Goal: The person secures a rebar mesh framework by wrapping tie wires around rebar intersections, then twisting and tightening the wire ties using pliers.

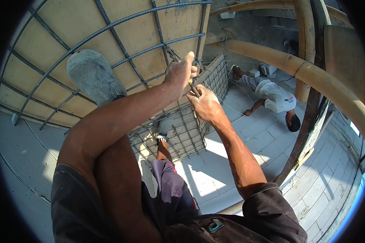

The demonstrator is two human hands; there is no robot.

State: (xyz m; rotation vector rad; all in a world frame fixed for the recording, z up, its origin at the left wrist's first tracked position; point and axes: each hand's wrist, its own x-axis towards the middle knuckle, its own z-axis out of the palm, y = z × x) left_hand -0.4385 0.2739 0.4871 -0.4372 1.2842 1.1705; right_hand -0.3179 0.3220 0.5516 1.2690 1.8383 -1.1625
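My left hand (pixel 180 77) is closed at the edge of the rebar grid (pixel 127 58), thumb raised, with thin wires (pixel 227 77) trailing from it to the right. A dark bundle of wire ends (pixel 172 54) sticks out on its far side, by a bar crossing. Just below, my right hand (pixel 207 104) grips a short dark rod-like tool (pixel 195 89) with a yellowish end. That end almost meets the left hand's fingers, which hide what lies behind them. One grey shoe (pixel 93 75) of mine rests on the grid.
My other foot (pixel 163 125) stands on a lower rebar mesh (pixel 184 135). Thick bamboo poles (pixel 267 54) cross at the right. Far below, a person in a white shirt (pixel 273 95) bends over the pale block surface (pixel 239 129). Wood panels (pixel 136 30) back the upper grid.
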